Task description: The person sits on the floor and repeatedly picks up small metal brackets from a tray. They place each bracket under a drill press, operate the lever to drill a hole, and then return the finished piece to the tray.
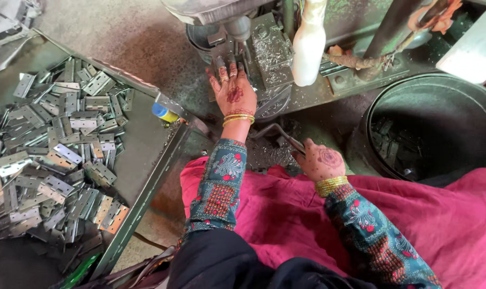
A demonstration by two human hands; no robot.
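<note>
My left hand (232, 91) lies flat with fingers spread on the bed of a grimy drilling machine (269, 51), under its spindle; whatever is under the fingers is hidden. My right hand (320, 160) is closed around a bent metal lever handle (277, 131) that runs from the machine toward my lap. Both wrists carry gold bangles and patterned sleeves. Metal shavings cover the machine bed.
A large metal tray (146, 160) at left holds several loose steel hinges (55, 155) and a small blue and yellow cylinder (164, 113). A dark round tub (441, 128) stands at right with several parts inside. A white bottle (308, 45) hangs beside the spindle. Pink cloth (318, 219) covers my lap.
</note>
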